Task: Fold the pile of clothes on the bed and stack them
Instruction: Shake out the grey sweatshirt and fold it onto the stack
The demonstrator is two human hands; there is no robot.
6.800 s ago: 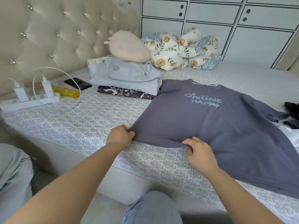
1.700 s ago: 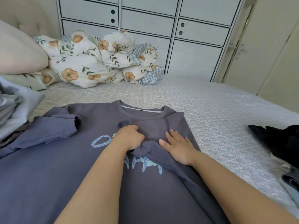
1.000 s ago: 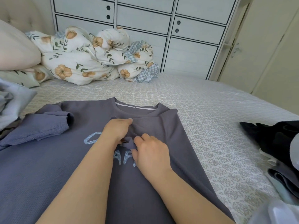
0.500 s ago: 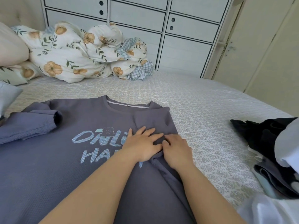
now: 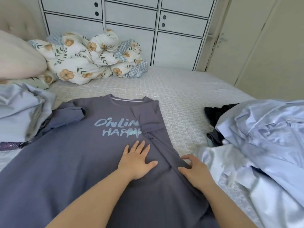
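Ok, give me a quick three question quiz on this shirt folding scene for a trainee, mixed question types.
1. True or false: the right side of the grey-purple printed T-shirt is folded inward.
2. The left hand is: A gripping a sleeve, B lying flat on the shirt, C off the bed.
3. Where is the crumpled pale blue satin garment?

Key: 1 true. 2 B. 3 To the shirt's right, beside the right hand.

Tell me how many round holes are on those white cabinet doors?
4. Two round holes sit one above the other on the left white cabinet door, and two more on the right door. Others may be hidden beyond the picture's top edge.
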